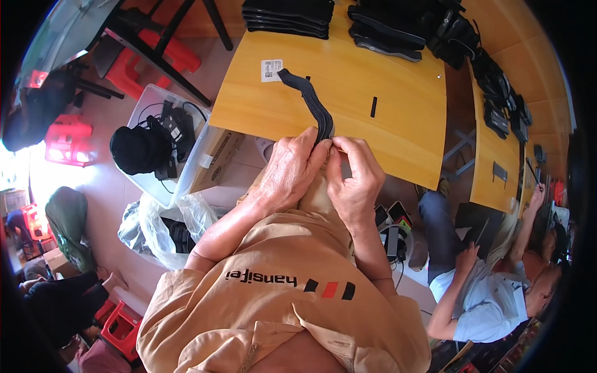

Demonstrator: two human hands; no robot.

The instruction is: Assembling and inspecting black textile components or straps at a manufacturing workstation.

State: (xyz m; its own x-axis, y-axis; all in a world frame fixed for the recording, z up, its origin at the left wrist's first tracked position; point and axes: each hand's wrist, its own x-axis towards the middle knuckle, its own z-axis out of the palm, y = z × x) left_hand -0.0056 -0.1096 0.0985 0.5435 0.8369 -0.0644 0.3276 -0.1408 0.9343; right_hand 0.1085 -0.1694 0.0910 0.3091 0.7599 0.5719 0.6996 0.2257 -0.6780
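A long dark strip (pixel 316 107), ribbed along its length like folded fabric or elastic, runs from the wooden table toward me. Its far end rests beside a small white printed label (pixel 271 70). At the near end, my left hand (pixel 287 166) is closed round the strip, thumb on top near the table's front edge. My right hand (pixel 356 177) pinches the same end between thumb and finger, right beside the left. Exactly what lies under the fingertips is hidden.
Stacks of dark folded fabric pieces (pixel 287 18) lie on the table's (pixel 398 146) far side. A white bin (pixel 147 102) with black items stands at left, above a plastic bag (pixel 155 230). Red stools (pixel 67 140) are farther left. A person in light blue (pixel 482 304) sits at right.
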